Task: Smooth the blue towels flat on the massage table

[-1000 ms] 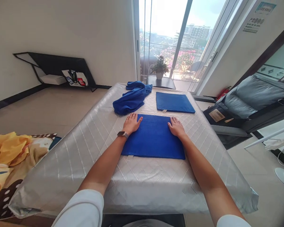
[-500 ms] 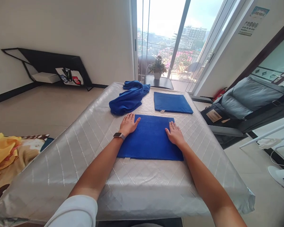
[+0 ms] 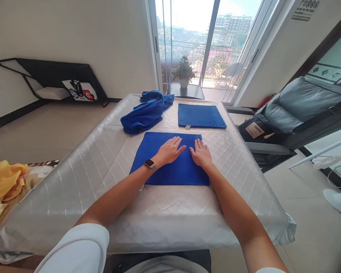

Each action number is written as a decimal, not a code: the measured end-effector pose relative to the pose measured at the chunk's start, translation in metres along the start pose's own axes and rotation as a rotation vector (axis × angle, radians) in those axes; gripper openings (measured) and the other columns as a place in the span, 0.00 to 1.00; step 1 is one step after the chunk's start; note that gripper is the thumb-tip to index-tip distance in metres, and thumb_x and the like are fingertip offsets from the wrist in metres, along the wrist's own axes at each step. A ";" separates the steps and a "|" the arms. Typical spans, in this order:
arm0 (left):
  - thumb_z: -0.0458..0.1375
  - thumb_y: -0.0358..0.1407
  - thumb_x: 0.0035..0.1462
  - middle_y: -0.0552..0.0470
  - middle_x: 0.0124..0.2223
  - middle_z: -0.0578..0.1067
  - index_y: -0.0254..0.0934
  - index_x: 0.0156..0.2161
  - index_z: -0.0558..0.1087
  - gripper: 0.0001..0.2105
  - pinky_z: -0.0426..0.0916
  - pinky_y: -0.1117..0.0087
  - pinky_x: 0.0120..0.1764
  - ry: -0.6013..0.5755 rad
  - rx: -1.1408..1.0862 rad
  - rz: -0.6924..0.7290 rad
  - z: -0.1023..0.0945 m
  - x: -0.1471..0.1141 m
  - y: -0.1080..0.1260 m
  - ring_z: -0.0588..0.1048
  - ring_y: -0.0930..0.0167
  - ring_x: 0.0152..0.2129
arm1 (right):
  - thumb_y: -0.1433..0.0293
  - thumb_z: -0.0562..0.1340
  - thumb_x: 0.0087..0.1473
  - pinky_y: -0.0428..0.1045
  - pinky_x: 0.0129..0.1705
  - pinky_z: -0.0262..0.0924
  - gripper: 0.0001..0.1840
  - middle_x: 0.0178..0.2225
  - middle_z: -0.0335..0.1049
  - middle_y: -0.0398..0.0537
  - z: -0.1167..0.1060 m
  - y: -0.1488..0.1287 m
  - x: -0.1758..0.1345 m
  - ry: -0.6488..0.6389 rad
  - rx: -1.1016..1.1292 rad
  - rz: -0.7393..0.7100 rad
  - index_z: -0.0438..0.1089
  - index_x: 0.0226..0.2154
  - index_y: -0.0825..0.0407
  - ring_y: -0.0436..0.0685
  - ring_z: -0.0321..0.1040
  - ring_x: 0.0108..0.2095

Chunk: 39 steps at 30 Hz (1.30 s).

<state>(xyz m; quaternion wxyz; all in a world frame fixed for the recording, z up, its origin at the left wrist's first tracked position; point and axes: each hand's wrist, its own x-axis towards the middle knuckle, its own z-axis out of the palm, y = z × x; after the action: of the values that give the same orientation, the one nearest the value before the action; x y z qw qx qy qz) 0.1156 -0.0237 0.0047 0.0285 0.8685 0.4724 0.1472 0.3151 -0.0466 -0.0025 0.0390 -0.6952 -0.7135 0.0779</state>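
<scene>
A blue towel [image 3: 177, 172], folded into a flat rectangle, lies on the table in front of me. My left hand [image 3: 170, 151] rests flat on its middle, fingers stretched out, a watch [image 3: 149, 163] on the wrist. My right hand [image 3: 201, 153] lies open on the towel's right part, its fingertips near the far right corner. Behind, to the right, a second folded blue towel [image 3: 201, 115] lies flat with a small white tag at its near edge. A crumpled blue towel [image 3: 146, 113] sits loosely at the far left. Neither hand grasps anything.
The table carries a silvery quilted cover [image 3: 102, 167]. A potted plant [image 3: 184, 72] stands on a chair beyond the far edge. To the right is a grey recliner [image 3: 295, 110]; yellow cloth [image 3: 7, 180] lies at the left. A black frame [image 3: 57, 77] leans by the wall.
My left hand has slid rightward from the towel's far left corner to its middle. My right hand stays near the right edge. The view has shifted slightly.
</scene>
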 end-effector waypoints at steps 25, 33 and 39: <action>0.29 0.60 0.68 0.36 0.75 0.50 0.26 0.73 0.50 0.44 0.44 0.54 0.71 -0.114 0.118 -0.408 -0.008 -0.050 -0.096 0.48 0.58 0.72 | 0.55 0.38 0.71 0.58 0.73 0.30 0.38 0.76 0.34 0.53 -0.001 0.000 0.001 -0.017 0.015 0.005 0.41 0.74 0.60 0.60 0.31 0.75; 0.28 0.58 0.69 0.32 0.74 0.50 0.22 0.72 0.51 0.43 0.47 0.54 0.70 -0.086 0.054 -0.416 -0.008 -0.050 -0.098 0.49 0.57 0.72 | 0.55 0.39 0.71 0.57 0.73 0.31 0.38 0.76 0.34 0.54 0.001 -0.001 0.002 -0.008 -0.019 0.016 0.40 0.74 0.60 0.59 0.32 0.75; 0.30 0.58 0.69 0.32 0.74 0.51 0.21 0.72 0.52 0.43 0.46 0.56 0.70 -0.064 0.063 -0.416 -0.008 -0.051 -0.095 0.50 0.57 0.72 | 0.56 0.39 0.71 0.58 0.73 0.29 0.38 0.75 0.35 0.56 -0.017 -0.008 -0.010 -0.033 -0.094 0.031 0.41 0.74 0.62 0.60 0.32 0.75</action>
<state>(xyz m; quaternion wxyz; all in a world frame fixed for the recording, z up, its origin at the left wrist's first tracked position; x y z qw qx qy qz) 0.0107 -0.0141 -0.0171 0.0462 0.7570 0.6448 0.0955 0.3100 -0.0554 0.0159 -0.0070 -0.7058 -0.7061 0.0564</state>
